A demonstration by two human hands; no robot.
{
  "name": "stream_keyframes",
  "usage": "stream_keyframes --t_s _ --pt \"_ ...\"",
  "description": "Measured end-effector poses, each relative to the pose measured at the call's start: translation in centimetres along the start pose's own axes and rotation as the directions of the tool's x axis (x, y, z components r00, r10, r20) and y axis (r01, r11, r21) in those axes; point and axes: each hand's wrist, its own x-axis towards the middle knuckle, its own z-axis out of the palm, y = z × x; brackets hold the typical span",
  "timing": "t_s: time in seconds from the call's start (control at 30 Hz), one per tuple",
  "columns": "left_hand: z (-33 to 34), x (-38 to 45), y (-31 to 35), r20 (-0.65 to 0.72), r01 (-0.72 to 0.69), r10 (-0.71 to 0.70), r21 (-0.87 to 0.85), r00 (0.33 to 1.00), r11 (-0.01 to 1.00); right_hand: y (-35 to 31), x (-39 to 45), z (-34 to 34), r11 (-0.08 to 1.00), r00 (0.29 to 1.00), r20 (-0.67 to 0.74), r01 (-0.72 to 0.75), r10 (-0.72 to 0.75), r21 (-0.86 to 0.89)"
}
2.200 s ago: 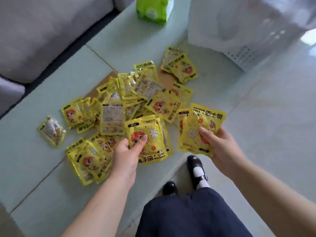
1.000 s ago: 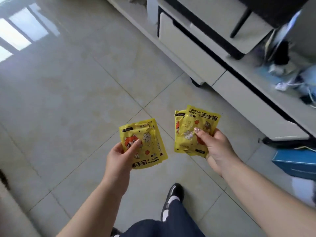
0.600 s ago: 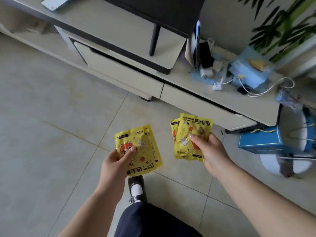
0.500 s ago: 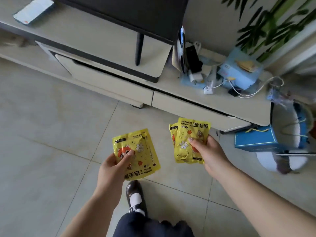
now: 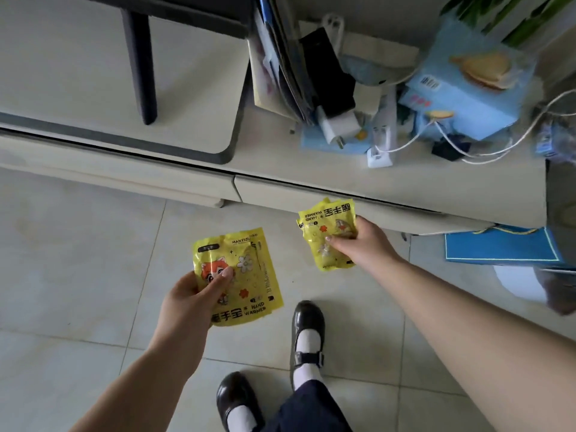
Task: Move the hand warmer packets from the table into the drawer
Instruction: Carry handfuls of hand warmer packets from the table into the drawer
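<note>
Standing on pale glossy floor tiles [image 5: 78, 275], person faces a long low cream cabinet [image 5: 311, 169] w/ two flat drawer fronts, both closed; right-hand cream drawer front [image 5: 367, 207] lies just beyond the right hand. Cabinet top is crowded: black metal stand leg [image 5: 140, 67] on a raised cream shelf at left, leaning stack of folders/papers [image 5: 280, 67], white plug adapter [image 5: 338, 126], white cables [image 5: 467, 145], light-blue printed carton [image 5: 467, 85]. Green plant leaves [image 5: 505, 17] at top-right corner. Dark-blue flat gift bag w/ gold cord [image 5: 501, 247] stands on floor right of the drawer, close to the cabinet. Two black glossy strap shoes [image 5: 307, 322] w/ white socks and a dark-navy skirt hem [image 5: 311, 410] at bottom centre.

Left hand [image 5: 190, 304] grips a stack of yellow foil hand-warmer packets w/ red cartoon print [image 5: 246, 275]: thumb on front face, other fingers [image 5: 184, 285] curled behind, clamped at the lower-left edge; stack fans up and right of the hand, above floor, well short of cabinet.

Right hand [image 5: 361, 241] holds a second bunch of yellow packets, print upside down [image 5: 327, 226]: thumb on top, fingers wrapped round, pinched shut on them. Bunch sticks out left of the hand, its top edge overlapping the drawer front in view; contact w/ drawer cannot be told. Exact packet count per hand unclear.
</note>
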Motion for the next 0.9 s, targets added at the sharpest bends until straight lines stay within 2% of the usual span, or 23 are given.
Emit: stream_keyframes --t_s 0.13,0.23,0.37,0.63,0.8,0.9 --pt "1.7 3.5 0.3 -0.003 0.018 -0.017 0.049 1.0 0.999 -0.1 4.5 0.3 0.994 0.997 0.046 0.068 -0.064 -0.082" --pt "2.9 5.2 0.9 -0.001 0.033 -0.033 0.075 0.999 0.997 0.1 6.1 0.0 0.993 0.997 0.023 0.075 -0.073 -0.094" --pt "4.3 6.6 1.3 -0.032 0.06 -0.057 0.084 0.998 0.995 0.6 6.5 -0.3 0.998 0.999 0.043 0.023 -0.021 -0.055" --pt "4.1 6.6 1.8 -0.017 0.078 -0.076 0.157 0.997 0.984 2.0 5.2 0.5 0.977 0.986 0.069 -0.163 0.155 0.139" --pt "3.0 5.7 0.9 -0.021 0.078 -0.076 0.179 0.997 0.981 5.0 1.0 2.4 0.853 0.937 0.203 -0.344 0.285 0.393" --pt "2.3 5.0 -0.9 -0.028 0.105 -0.101 0.211 0.995 0.972 6.6 -2.0 3.7 0.796 0.914 0.266 -0.399 0.306 0.456"
